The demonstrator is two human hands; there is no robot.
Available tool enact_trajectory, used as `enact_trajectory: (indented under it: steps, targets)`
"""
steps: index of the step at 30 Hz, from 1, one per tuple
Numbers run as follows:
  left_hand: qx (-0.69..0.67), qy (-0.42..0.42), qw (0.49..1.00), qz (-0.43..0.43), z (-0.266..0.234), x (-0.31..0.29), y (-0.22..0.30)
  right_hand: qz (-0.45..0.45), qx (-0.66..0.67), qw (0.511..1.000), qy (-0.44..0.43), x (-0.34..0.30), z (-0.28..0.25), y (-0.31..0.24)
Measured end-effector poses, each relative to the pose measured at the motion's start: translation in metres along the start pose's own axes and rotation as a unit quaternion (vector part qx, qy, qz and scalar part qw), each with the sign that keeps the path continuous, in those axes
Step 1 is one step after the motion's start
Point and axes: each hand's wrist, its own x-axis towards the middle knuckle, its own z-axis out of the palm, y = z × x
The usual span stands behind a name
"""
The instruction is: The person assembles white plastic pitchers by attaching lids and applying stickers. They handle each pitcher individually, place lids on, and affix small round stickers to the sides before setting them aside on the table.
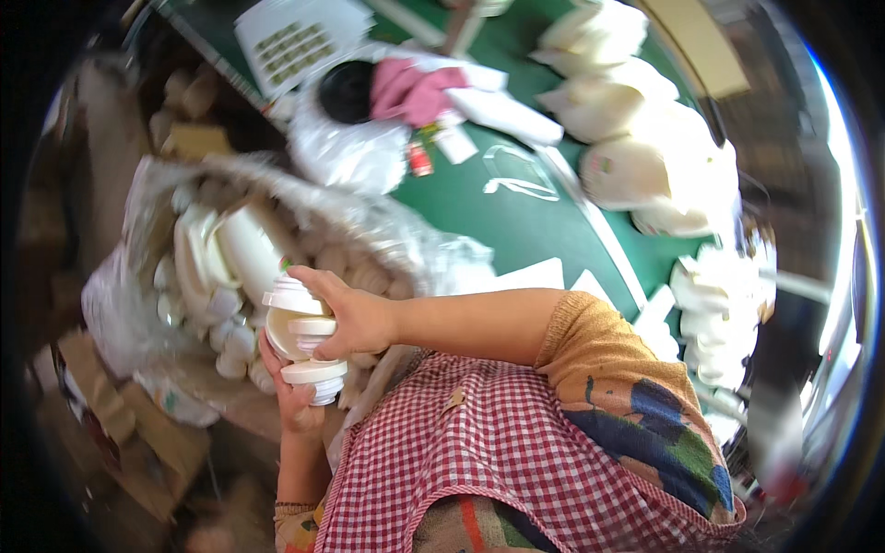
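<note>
Both my hands are closed around a small cluster of white plastic caps [318, 372], round pieces with flat rims and ridged, thread-like sides. My right hand [355, 318] reaches across from the right and grips the upper caps between thumb and fingers. From below, my left hand [297, 404] holds the lower ones, its fingers partly hidden behind them. The cluster is over a carton lined with a clear plastic bag [152, 230]. Inside the bag lie larger smooth white plastic pieces [249, 244] and many small white round ones.
A green table [442, 203] stretches beyond the bag. On it are a pink cloth [415, 90], a black round object [348, 92], a sheet with dark squares [293, 51] and a white strap [521, 175]. White stacked pieces [636, 138] line the right side. Brown cardboard [157, 438] lies lower left.
</note>
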Motion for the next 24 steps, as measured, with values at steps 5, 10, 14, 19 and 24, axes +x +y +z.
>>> enact_trajectory:
  steps: [5, 10, 14, 19, 24]
  targets:
    - [0.015, -0.177, 0.984, 0.004, 0.129, 0.025, 0.003, -0.122, 0.098, 0.979, 0.130, -0.128, -0.094, -0.043]
    - [0.013, -0.357, 0.934, 0.000, 0.264, 0.026, -0.031, -0.149, 0.188, 0.937, 0.253, -0.283, -0.180, -0.071]
    - [0.019, -0.494, 0.868, -0.042, 0.368, 0.042, -0.070, -0.216, 0.202, 0.873, 0.387, -0.403, -0.244, -0.053]
    - [0.111, -0.559, 0.815, -0.106, 0.483, 0.098, -0.085, -0.096, 0.133, 0.829, 0.535, -0.537, -0.334, -0.045]
    - [0.365, -0.609, 0.688, -0.147, 0.584, 0.155, -0.073, 0.084, 0.084, 0.830, 0.545, -0.567, -0.396, -0.062]
